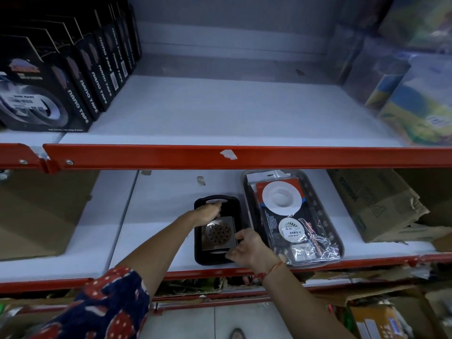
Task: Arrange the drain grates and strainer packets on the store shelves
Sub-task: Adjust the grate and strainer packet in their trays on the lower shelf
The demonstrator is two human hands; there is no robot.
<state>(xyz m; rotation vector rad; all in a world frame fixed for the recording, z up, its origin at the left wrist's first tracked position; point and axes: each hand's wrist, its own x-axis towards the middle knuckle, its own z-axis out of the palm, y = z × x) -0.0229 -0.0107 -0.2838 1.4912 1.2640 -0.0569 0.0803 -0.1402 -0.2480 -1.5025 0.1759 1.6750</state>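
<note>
On the lower shelf stands a small black tray holding a square steel drain grate with a round perforated centre. My left hand grips the tray's far handle end. My right hand holds the tray's near right rim, fingers touching the grate's edge. To the right, a grey tray carries strainer packets in clear plastic, with white round strainers showing.
The upper shelf has black nano tape boxes at left and colourful packs at right. Cardboard boxes flank the lower shelf on both sides. A red rail fronts the upper shelf.
</note>
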